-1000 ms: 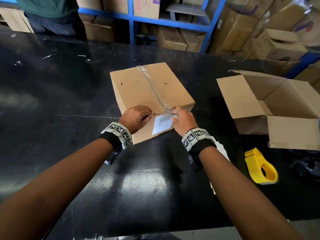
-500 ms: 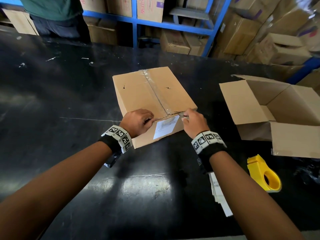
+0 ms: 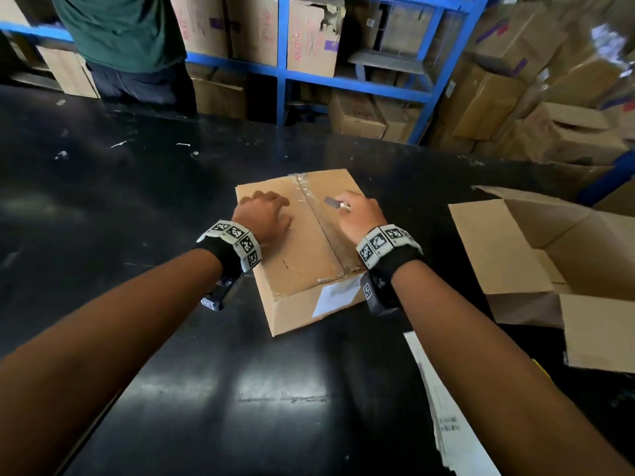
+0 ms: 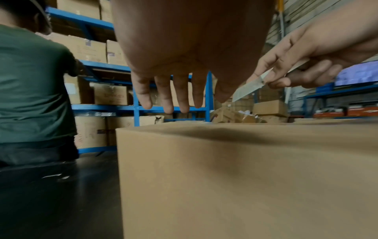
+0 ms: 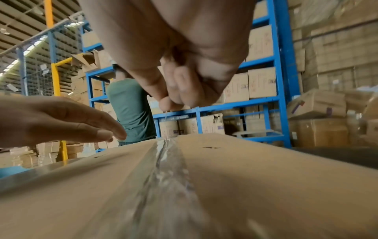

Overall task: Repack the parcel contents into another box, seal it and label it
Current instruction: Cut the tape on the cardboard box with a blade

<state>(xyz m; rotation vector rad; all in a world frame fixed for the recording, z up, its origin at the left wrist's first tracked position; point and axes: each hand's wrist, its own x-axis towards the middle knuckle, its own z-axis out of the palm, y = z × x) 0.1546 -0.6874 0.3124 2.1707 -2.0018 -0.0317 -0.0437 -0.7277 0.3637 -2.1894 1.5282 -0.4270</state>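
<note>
A taped brown parcel box (image 3: 302, 255) sits on the black table, with clear tape (image 3: 309, 197) along its top seam and a white label (image 3: 335, 295) on its near side. My left hand (image 3: 266, 211) hovers flat over the box's left top flap, fingers straight (image 4: 167, 95) and just above the cardboard. My right hand (image 3: 357, 211) grips a small cutter blade (image 3: 333, 202) over the far part of the seam; the blade (image 4: 248, 89) points down and left. In the right wrist view the taped seam (image 5: 167, 169) runs under my curled fingers (image 5: 180, 90).
An empty open carton (image 3: 549, 255) stands at the right. White label sheets (image 3: 443, 420) lie under my right forearm. A person in a green shirt (image 3: 123, 32) stands at the table's far edge before blue shelving (image 3: 285, 70) full of cartons.
Both hands have moved from the box's near edge to its far top. The left hand has opened out flat; the right hand's blade now shows above the seam. The view has shifted closer.
</note>
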